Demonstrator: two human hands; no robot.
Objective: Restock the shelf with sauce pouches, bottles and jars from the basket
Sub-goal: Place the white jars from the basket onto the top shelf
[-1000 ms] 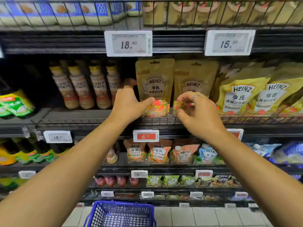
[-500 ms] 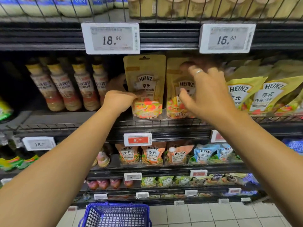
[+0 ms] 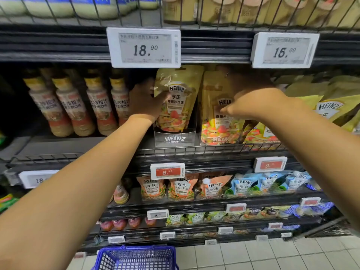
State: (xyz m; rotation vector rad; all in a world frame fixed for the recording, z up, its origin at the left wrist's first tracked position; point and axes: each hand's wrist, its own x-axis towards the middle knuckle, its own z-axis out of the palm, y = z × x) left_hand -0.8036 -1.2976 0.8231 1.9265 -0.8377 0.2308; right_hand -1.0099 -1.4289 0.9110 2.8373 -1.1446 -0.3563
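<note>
Both our hands have pushed deeper into the shelf; our left hand grips the gold Heinz pouch in its clear holder; our right hand reaches behind the neighbouring pouch, fingers hidden, so we cannot tell; the blue basket sits below.

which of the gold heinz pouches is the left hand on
The leftmost gold pouch, in the clear Heinz holder; the left hand grips its left edge.
</note>
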